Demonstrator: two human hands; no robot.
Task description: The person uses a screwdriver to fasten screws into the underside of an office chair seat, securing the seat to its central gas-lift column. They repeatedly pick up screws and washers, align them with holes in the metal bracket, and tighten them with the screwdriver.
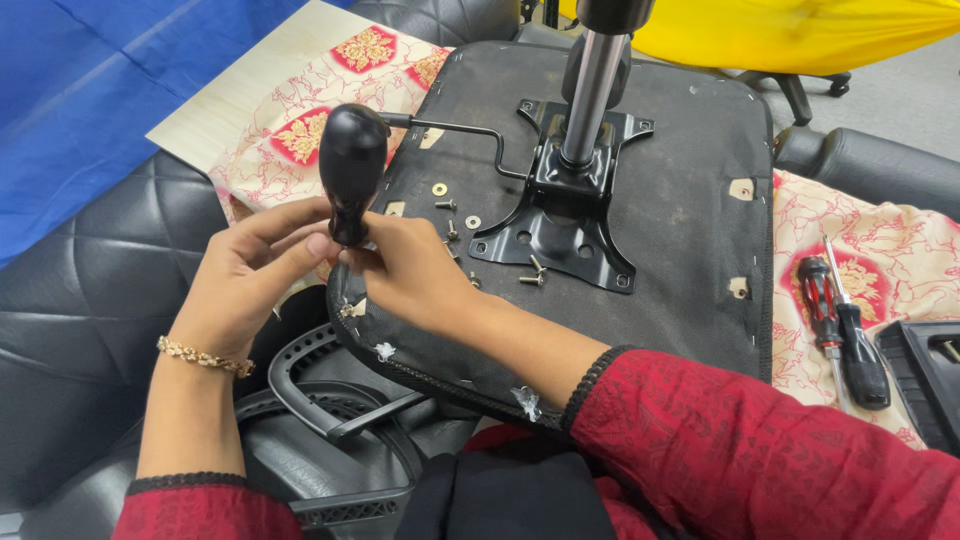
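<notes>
Red patterned sleeves (740,450) with black-trimmed cuffs, and a gold bracelet (205,357) on the left wrist.

Grey floor (900,80), blue tarp (90,90), yellow cloth (800,25), black quilted upholstery (80,300).

Screwdriver (352,170) tip hidden behind hands (330,262) — black tray (925,380) cut off by edge.

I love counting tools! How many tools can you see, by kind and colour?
Black-handled tool, held by left hand and right hand: 1
Red-and-black screwdriver: 1
Black screwdriver: 1
Total: 3 tools
</notes>
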